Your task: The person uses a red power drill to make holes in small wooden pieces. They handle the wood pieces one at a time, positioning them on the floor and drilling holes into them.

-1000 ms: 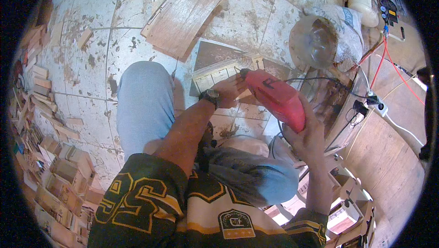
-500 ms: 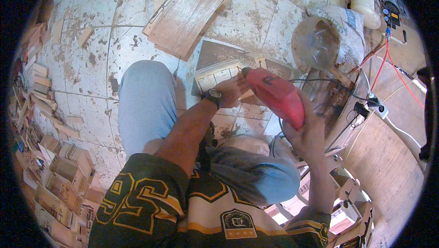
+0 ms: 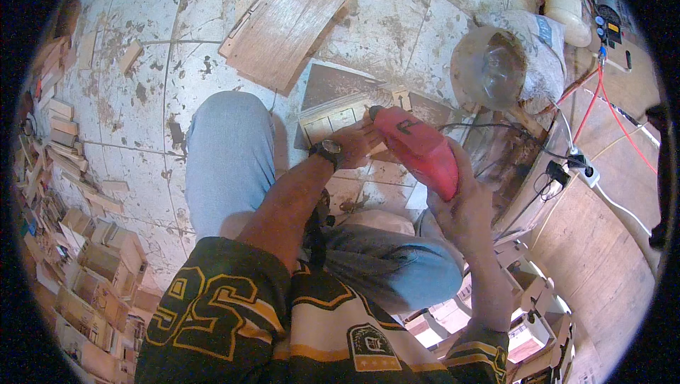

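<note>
Right fingers closed round the rear of a red plastic-bodied power tool (image 3: 418, 145); left fingers at the wood, grip unclear.
Tool, in the right hand (image 3: 460, 203), has its black nose over a pale slatted wooden piece (image 3: 331, 123); contact: can't tell. Left hand (image 3: 354, 145) sits at that piece's near edge, fingertips partly hidden. Piece lies on a flat dark-brown board (image 3: 329, 81), toward its near-left edge. Brown plywood panel (image 3: 287, 26) just off the board's far-left corner; round translucent bowl (image 3: 489, 65) beyond its right end. Between those two, bare white tiled floor (image 3: 386, 19) gives open room past the far edge.
</note>
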A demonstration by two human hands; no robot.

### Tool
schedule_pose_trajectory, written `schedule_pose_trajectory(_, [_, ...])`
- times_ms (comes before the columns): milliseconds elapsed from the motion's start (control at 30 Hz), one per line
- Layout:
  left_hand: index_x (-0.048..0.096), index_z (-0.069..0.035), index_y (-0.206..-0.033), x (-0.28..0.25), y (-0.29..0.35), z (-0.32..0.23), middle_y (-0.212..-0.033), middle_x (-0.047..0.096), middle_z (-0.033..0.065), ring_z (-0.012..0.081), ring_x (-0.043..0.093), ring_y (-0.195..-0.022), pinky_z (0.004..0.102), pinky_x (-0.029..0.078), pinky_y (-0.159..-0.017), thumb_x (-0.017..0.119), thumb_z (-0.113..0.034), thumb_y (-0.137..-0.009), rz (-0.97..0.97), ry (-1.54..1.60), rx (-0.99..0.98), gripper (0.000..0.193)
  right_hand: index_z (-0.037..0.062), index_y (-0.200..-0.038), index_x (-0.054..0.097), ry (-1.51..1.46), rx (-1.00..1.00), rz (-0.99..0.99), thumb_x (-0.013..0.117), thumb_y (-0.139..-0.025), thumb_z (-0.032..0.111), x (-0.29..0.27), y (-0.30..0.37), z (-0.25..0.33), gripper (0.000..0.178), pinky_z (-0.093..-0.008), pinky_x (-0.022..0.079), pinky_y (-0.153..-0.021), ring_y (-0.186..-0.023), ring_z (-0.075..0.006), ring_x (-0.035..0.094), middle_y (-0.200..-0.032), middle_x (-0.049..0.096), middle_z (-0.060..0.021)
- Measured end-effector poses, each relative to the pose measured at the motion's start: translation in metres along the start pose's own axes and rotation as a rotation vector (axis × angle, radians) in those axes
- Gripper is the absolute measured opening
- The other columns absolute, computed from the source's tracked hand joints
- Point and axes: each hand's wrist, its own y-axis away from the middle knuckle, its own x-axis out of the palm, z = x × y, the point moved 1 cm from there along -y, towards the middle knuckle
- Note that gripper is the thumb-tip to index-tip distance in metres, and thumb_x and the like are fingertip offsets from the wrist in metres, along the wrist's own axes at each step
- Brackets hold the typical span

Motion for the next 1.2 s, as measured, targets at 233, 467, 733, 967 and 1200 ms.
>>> schedule_pose_trajectory(233, [0.051,0.001,-0.134,-0.002,0.002,-0.002,-0.141,0.049,0.0138,0.0284,0.041,-0.137,0.0415,0.026,-0.120,0.061,-0.028,-0.079,-0.049,0.040,-0.017,0.063,0.0154,-0.146,0.039,-0.062,0.116,0.037,0.068,-0.072,0.008,0.000,-0.003,0.002,0.080,-0.0484,0.055,-0.080,-0.091,-0.0433,0.068,-0.104,0.069,-0.0239])
schedule_pose_trajectory(467, [0.052,0.000,-0.133,-0.022,0.003,-0.005,-0.139,0.051,0.0137,0.0285,0.041,-0.137,0.0433,0.026,-0.120,0.063,-0.024,-0.076,0.131,0.245,-0.095,0.063,0.0116,-0.148,0.033,0.013,-0.002,0.009,0.073,-0.073,0.012,0.005,-0.007,0.002,0.085,-0.0500,0.056,-0.065,-0.069,-0.0418,0.067,-0.083,0.069,-0.0212])
schedule_pose_trajectory(733, [0.061,-0.002,-0.124,0.015,-0.004,0.002,-0.129,0.060,0.0131,0.0294,0.047,-0.132,0.0440,0.022,-0.122,0.055,-0.020,-0.081,-0.374,-0.050,0.089,0.048,0.0118,-0.149,0.030,0.060,0.007,0.027,0.075,-0.072,0.013,0.014,-0.013,0.002,0.089,-0.0496,0.056,-0.066,-0.073,-0.0414,0.069,-0.086,0.070,-0.0219])
schedule_pose_trajectory(967, [0.062,-0.003,-0.124,0.013,-0.001,0.002,-0.129,0.061,0.0120,0.0295,0.047,-0.133,0.0438,0.026,-0.120,0.053,-0.020,-0.082,-0.173,0.332,-0.030,0.046,0.0161,-0.145,0.038,0.019,0.055,0.025,0.068,-0.074,0.008,0.017,-0.020,0.002,0.078,-0.0499,0.055,-0.073,-0.081,-0.0427,0.068,-0.093,0.070,-0.0224])
schedule_pose_trajectory(1200, [0.062,-0.005,-0.126,0.025,-0.007,0.003,-0.131,0.059,0.0130,0.0312,0.047,-0.132,0.0448,0.029,-0.119,0.052,-0.019,-0.084,-0.356,0.073,0.048,0.045,0.0156,-0.146,0.037,0.075,0.071,0.043,0.071,-0.073,0.014,0.028,-0.027,0.000,0.080,-0.0514,0.054,-0.068,-0.075,-0.0427,0.068,-0.086,0.069,-0.0221])
